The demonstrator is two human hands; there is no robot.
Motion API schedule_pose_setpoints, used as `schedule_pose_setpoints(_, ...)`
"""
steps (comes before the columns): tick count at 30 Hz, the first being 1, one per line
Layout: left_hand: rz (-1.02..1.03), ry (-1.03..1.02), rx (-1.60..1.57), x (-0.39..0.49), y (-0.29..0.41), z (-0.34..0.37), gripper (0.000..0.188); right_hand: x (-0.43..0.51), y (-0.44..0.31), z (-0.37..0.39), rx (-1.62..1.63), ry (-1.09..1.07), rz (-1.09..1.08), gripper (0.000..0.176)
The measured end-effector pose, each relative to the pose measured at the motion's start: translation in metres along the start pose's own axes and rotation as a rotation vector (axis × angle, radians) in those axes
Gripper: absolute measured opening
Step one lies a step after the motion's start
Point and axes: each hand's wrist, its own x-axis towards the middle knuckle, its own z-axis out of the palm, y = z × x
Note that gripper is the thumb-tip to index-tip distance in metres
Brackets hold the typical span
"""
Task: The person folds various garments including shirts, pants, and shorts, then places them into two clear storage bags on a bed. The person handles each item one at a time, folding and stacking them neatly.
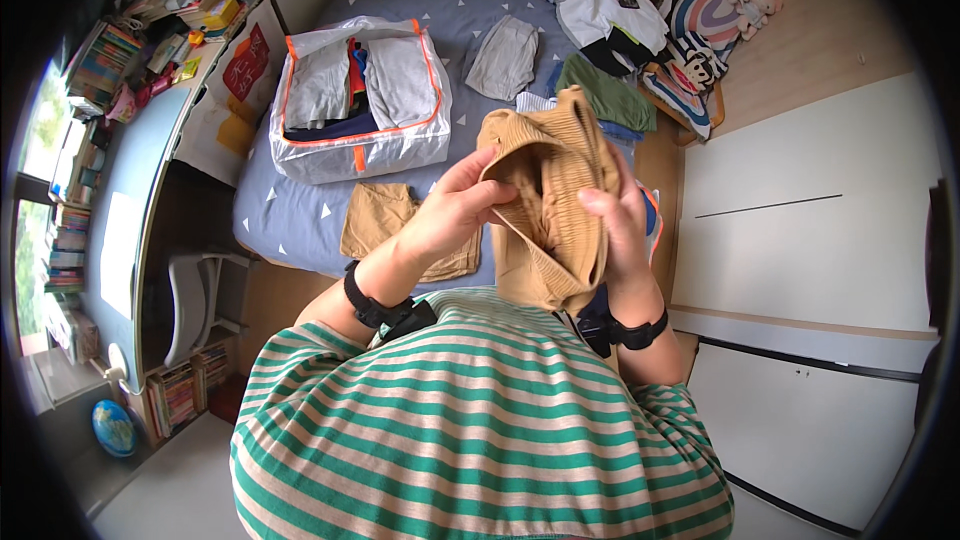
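Both hands hold a tan garment (559,165) with a gathered elastic waistband, raised in front of my chest. My left hand (472,191) grips the near left edge of the waist opening, thumb on the inside. On the other side my right hand (619,214) pinches the band, its thumb on the ribbed fabric and its other fingers mostly hidden. The waist opening faces up and its inside shows. Below my left forearm a second tan garment (379,217) lies folded on the bed (300,210), partly covered by the arm.
A clear storage bag (315,161) with orange trim holds folded clothes, its top open. Grey folded trousers (504,56), a green garment (611,94) and a white garment (607,4) lie on the bed. A desk (161,165) and chair (187,307) stand left, white cabinets (795,240) right.
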Motion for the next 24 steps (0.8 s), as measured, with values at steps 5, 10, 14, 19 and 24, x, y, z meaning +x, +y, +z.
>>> schedule_pose_setpoints(5,0.064,0.018,0.052,-0.013,0.013,-0.005,0.056,-0.006,0.005,-0.008,0.124,0.072,0.007,0.060)
schedule_pose_setpoints(10,0.451,0.261,1.148,-0.019,0.018,0.026,0.086,-0.017,0.021,0.006,-0.056,-0.059,-0.027,0.058)
schedule_pose_setpoints(14,0.568,0.125,1.569,-0.023,0.029,0.037,0.069,-0.030,0.027,0.013,0.060,-0.128,0.034,0.063)
schedule_pose_setpoints(19,0.744,0.080,1.786,-0.031,0.030,0.030,0.043,-0.039,0.026,0.005,0.165,-0.101,0.069,0.065)
schedule_pose_setpoints(24,0.923,0.040,1.548,-0.046,0.027,0.026,0.058,-0.032,0.006,-0.010,0.186,0.049,-0.026,0.070)
